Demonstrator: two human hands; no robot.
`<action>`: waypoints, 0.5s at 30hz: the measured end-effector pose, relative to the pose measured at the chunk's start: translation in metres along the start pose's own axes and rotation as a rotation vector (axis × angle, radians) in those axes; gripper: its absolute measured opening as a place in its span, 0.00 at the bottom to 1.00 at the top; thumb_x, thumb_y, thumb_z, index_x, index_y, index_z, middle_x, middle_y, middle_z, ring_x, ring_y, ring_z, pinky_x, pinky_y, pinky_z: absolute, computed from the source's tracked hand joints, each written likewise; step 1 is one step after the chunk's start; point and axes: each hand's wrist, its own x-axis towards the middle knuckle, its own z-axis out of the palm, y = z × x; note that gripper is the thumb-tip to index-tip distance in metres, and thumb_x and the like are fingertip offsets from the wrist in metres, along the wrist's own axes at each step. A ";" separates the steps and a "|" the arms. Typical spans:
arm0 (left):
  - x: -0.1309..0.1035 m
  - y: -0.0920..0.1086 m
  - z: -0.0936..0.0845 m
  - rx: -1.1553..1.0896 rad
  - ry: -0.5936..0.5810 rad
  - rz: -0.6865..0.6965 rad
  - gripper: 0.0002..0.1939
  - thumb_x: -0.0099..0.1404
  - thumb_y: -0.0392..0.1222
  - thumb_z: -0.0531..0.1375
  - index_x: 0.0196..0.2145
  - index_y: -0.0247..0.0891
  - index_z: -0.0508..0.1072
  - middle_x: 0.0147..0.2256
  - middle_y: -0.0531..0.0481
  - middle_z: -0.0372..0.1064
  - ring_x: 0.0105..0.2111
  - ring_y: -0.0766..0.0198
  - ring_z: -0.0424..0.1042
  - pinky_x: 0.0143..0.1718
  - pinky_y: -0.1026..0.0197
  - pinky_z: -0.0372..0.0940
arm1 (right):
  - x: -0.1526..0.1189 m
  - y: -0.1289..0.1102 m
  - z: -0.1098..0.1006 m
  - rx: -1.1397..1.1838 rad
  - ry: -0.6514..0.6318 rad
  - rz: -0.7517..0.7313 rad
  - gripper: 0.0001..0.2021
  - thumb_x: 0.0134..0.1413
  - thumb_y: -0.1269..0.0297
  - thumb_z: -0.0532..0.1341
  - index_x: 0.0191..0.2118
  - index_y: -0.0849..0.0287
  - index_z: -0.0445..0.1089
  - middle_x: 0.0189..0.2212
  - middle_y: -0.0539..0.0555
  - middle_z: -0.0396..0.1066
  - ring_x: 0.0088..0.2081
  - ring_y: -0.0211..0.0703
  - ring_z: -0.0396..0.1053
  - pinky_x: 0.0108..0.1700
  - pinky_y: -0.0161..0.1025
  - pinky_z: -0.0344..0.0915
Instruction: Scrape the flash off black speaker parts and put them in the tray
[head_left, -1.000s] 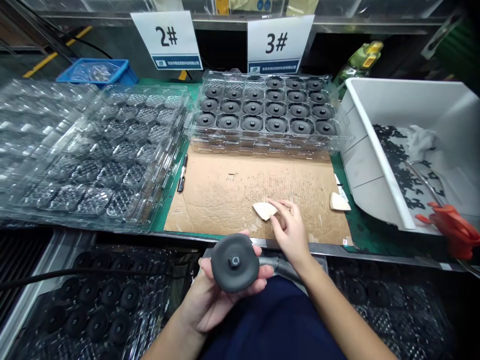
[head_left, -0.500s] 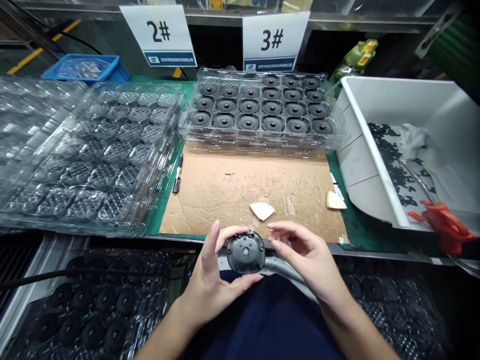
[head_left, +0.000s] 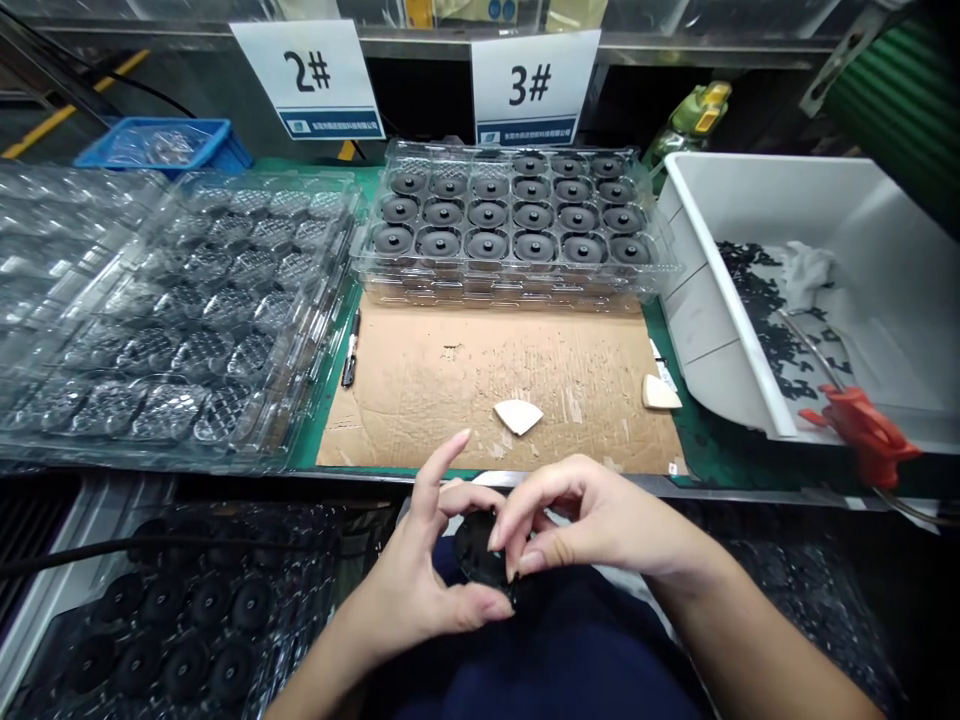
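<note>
My left hand (head_left: pixel 420 570) grips a black round plastic part (head_left: pixel 474 550) low in front of my lap, thumb below and fingers above, with the index finger raised. Over the right side of that part, my right hand (head_left: pixel 570 520) is closed in a pinch, its fingertips touching the part's edge. Whatever the pinch holds, if anything, is hidden behind the fingers. Just beyond the hands, a white wedge-shaped piece (head_left: pixel 518 416) lies on a cardboard sheet (head_left: pixel 420 400).
A clear tray (head_left: pixel 517 262) at the back holds rows of black round parts. Clear trays (head_left: pixel 187 330) are stacked at left, beside a marker (head_left: pixel 351 348). At right stands a white bin (head_left: pixel 750 340) of small black pieces, with an orange-handled tool (head_left: pixel 862 425) over its rim.
My right hand has moved left and down onto the black part. The part has come lower and tilted, so its face is darker and partly covered by fingers.
</note>
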 end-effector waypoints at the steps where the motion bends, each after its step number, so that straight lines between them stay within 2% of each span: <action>1: -0.001 0.001 0.000 -0.003 -0.021 -0.021 0.49 0.52 0.51 0.66 0.61 0.55 0.38 0.42 0.49 0.68 0.45 0.54 0.66 0.54 0.49 0.51 | -0.001 0.001 0.000 0.008 -0.024 0.006 0.08 0.50 0.70 0.65 0.39 0.58 0.74 0.30 0.49 0.72 0.32 0.36 0.69 0.37 0.33 0.65; 3: -0.002 0.002 0.001 0.008 -0.049 -0.057 0.50 0.50 0.51 0.66 0.61 0.56 0.39 0.41 0.49 0.68 0.44 0.55 0.67 0.54 0.49 0.51 | -0.002 0.003 0.000 0.039 -0.059 0.006 0.08 0.49 0.71 0.65 0.38 0.58 0.74 0.31 0.49 0.72 0.34 0.36 0.69 0.38 0.34 0.66; 6: -0.004 0.002 0.003 0.060 -0.056 -0.065 0.49 0.50 0.51 0.66 0.61 0.58 0.40 0.42 0.49 0.68 0.44 0.54 0.67 0.52 0.50 0.54 | -0.007 0.007 0.002 0.072 -0.045 -0.022 0.05 0.49 0.74 0.65 0.34 0.60 0.74 0.31 0.49 0.72 0.34 0.36 0.69 0.40 0.34 0.66; 10: -0.004 0.001 0.005 0.165 -0.023 0.002 0.48 0.50 0.51 0.66 0.60 0.60 0.41 0.44 0.50 0.68 0.45 0.55 0.67 0.53 0.51 0.53 | -0.016 0.014 0.008 0.153 0.074 -0.032 0.06 0.47 0.75 0.66 0.33 0.60 0.73 0.31 0.49 0.72 0.34 0.34 0.70 0.39 0.32 0.66; 15: 0.000 -0.003 0.006 0.211 0.005 0.076 0.51 0.50 0.52 0.66 0.61 0.57 0.37 0.46 0.48 0.66 0.48 0.54 0.64 0.54 0.50 0.53 | -0.026 0.019 0.012 0.131 0.245 -0.030 0.04 0.47 0.71 0.67 0.31 0.58 0.74 0.28 0.49 0.74 0.31 0.35 0.71 0.35 0.29 0.66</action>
